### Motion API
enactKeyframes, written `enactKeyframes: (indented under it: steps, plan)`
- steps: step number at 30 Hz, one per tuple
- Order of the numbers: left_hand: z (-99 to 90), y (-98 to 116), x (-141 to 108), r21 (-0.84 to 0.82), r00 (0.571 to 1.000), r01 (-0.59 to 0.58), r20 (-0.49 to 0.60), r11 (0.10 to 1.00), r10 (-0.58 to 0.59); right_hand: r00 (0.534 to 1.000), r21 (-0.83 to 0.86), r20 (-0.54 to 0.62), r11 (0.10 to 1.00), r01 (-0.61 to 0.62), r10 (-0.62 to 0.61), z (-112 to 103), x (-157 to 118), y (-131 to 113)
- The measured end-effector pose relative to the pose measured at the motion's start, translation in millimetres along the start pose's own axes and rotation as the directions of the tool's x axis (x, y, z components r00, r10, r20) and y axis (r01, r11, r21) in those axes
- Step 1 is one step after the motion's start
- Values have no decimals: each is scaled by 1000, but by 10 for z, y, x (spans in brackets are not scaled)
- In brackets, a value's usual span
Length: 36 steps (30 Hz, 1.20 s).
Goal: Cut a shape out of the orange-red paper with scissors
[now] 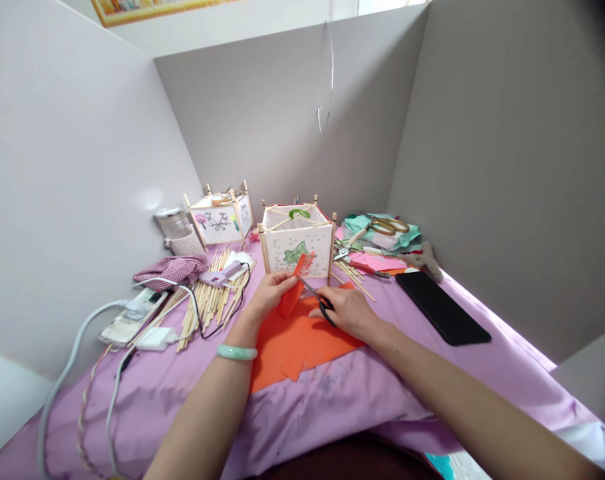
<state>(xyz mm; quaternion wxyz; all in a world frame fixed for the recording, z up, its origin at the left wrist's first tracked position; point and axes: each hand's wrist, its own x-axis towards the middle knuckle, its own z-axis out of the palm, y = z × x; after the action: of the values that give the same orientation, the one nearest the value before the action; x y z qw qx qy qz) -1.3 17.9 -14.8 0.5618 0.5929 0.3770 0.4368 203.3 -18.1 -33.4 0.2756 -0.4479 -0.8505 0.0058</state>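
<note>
My left hand pinches a strip of orange paper whose far end is cut into a fringe. In my right hand is a pair of scissors with black handles, my fingers wrapped round them. The blades point up and left and meet the strip's edge beside my left fingertips. Under both hands lies a larger orange sheet, with a small loose orange piece on its near edge. Just behind stands a white paper lantern with a stick frame and a green drawing on its front.
A second lantern stands at the back left by a glass jar. Wooden sticks, a purple glue gun and a power strip with cables lie left. On the right are a black phone, gold-handled scissors and red-handled pliers.
</note>
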Motion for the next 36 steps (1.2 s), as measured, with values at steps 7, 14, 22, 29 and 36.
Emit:
enactKeyframes:
  steps: [7, 14, 22, 29, 36]
  plan:
    - [27, 54, -36, 65, 998, 13, 53, 998, -16, 1000, 74, 8, 997, -14, 14, -24, -14, -35]
    - [26, 48, -35, 88, 999, 4, 36, 996, -7, 1000, 77, 26, 997, -16, 14, -30, -8, -27]
    - [41, 77, -48, 91, 1000, 12, 27, 996, -15, 1000, 40, 6, 999, -8, 8, -14, -11, -23]
    - [57, 91, -57, 100, 998, 21, 55, 995, -27, 1000, 62, 4, 998, -15, 15, -35, -8, -57]
    - [29, 52, -40, 99, 997, 28, 64, 995, -34, 1000, 67, 25, 998, -11, 10, -16, -9, -29]
